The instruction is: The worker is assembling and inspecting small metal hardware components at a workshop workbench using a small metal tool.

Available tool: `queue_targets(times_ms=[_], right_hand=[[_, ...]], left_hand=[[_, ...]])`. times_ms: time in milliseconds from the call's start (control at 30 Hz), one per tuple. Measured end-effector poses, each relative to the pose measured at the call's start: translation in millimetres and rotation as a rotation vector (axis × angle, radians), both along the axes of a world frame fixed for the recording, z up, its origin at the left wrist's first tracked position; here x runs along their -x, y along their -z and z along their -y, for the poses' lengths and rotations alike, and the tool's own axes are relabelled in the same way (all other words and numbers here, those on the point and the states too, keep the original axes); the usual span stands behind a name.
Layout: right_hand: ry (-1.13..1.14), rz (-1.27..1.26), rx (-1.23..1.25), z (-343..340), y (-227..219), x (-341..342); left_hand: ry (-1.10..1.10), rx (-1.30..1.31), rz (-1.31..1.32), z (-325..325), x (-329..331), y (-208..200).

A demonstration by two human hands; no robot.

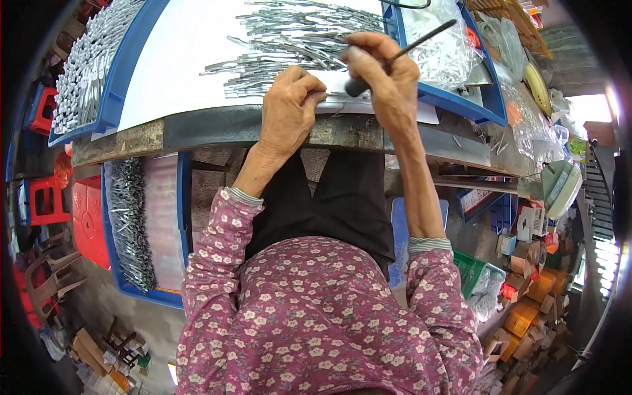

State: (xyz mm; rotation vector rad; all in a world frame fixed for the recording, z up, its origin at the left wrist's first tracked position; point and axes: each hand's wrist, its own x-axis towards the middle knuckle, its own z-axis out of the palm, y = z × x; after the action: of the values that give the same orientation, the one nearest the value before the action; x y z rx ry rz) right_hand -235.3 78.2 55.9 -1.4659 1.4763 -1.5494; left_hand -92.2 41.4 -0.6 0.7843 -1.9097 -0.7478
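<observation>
Right hand (390, 79) curls round dark thin-shafted tool (429, 37). Left hand (287, 108), fingers bent, sits at table (217, 127) edge beside slender metal pieces (289, 46); cannot tell whether it pinches anything.

A dark rod-like tool (426, 39), thicker at its lower end, is gripped in the right hand (393, 80) above the edge of a wooden workbench (230, 130). The left hand (288, 108) is held beside it, its contents too small to tell. Slim metal pieces (289, 49) are spread on a white sheet (172, 56) beyond, flanked by a blue tray (124, 82) of stacked silvery parts and a second blue tray (454, 103) filled with clear plastic (438, 56).
</observation>
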Motion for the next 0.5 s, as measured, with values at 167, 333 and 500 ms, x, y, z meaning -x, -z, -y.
queue_targets(times_ms=[167,333,500], right_hand=[[0.003,-0.345,0.032,-6,6,4],[0.085,-0.557,-0.069,-19,-8,3],[0.222,-0.447,0.532,-20,-22,-13]], left_hand=[[-0.007,0.004,0.019,0,0,-1],[0.012,-0.007,-0.013,2,-1,2],[0.013,-0.020,-0.004,-1,-1,-1]])
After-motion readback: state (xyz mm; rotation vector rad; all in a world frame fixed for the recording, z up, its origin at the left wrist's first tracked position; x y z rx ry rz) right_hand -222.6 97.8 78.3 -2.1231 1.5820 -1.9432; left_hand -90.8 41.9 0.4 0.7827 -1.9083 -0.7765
